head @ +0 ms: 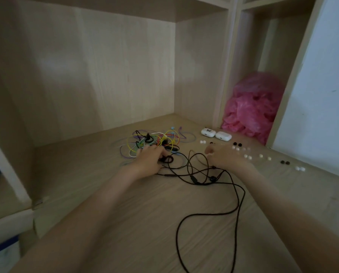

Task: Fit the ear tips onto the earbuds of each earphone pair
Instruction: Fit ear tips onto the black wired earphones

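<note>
The left hand [151, 157] is lying palm down on the wooden shelf floor [109, 194], at the near edge of a tangle of coloured earphones [155, 139] whose yellow, purple, green, red and white cords are looping over each other. Its fingers are curling round part of a black earphone [167, 159], and a dark ear-hook loop is sticking out just beside the fingertips.

The black earphone's cord is running from that hand to the right in several crossing loops, passing under the right wrist and sweeping toward the camera in 1 wide curve. An inline remote [194, 180] and a black earbud [213, 178] are lying on the cord between the 2 forearms.

The right hand [222, 157] is hovering or resting just right of the cord loops, its fingers bending inward with the tips close together. Something pale is showing at the tips, but blur is hiding whether they are pinching it.

Loose ear tips [247, 156], white and black and mostly in pairs, are sitting in a scattered row on the shelf floor, running from behind the right hand out to the right. 2 white charging cases [208, 132] are standing side by side beyond them, touching or nearly so. A pink plastic bag [253, 107] is filling the narrow compartment to the right.
</note>
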The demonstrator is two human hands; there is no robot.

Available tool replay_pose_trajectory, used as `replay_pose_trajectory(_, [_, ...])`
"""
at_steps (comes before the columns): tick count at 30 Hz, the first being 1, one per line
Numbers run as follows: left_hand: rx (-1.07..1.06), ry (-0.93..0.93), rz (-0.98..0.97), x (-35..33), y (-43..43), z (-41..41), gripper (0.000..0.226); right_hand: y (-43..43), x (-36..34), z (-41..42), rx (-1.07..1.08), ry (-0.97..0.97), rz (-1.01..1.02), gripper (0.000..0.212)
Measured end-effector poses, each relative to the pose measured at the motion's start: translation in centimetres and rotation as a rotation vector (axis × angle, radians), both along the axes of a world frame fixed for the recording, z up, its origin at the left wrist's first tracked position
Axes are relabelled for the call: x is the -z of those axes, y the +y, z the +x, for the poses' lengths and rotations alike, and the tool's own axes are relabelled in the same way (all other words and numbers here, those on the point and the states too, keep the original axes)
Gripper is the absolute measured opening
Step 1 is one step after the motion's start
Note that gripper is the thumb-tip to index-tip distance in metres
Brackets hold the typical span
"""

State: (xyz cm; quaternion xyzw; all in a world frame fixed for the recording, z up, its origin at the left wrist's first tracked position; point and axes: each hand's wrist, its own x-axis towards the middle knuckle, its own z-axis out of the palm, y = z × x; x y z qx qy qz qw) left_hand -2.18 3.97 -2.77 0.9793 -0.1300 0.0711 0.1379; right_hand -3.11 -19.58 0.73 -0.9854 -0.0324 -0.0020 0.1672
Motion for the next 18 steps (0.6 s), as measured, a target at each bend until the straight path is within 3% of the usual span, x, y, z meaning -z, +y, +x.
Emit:
replay_pose_trajectory(3, [-0.084, 0.005, 0.06, -0.2, 0.9, -0.1, 0.033, 1.8, -0.6, -0.3, -0.14, -0.055, -0.033, 0.033])
replay_pose_trajectory(6, [-0.145, 0.012, 0.058, 0.0, 2.4, 0.0, 0.024, 3.8, -0.9, -0.3, -0.31, -0.127, 0.144, 0.027])
replay_pose_trajectory(9, [-0.109, 0.049, -0.006, 0.3, 3.7, -0.1, 0.013, 6.3, -0.8, -0.3, -0.468, -0.025, 0.282, 0.019])
replay_pose_trajectory(14, [-0.082, 0.104, -0.093, 0.2, 4.3, -0.8, 0.013, 9.7, 0.6, -0.4, -0.539, 0.144, -0.054, 0.031])
replay_pose_trajectory(18, [-0.061, 0.13, -0.236, 0.0, 4.7, -1.1, 0.023, 10.1, 1.6, -0.2, -0.561, 0.106, -0.095, 0.012])
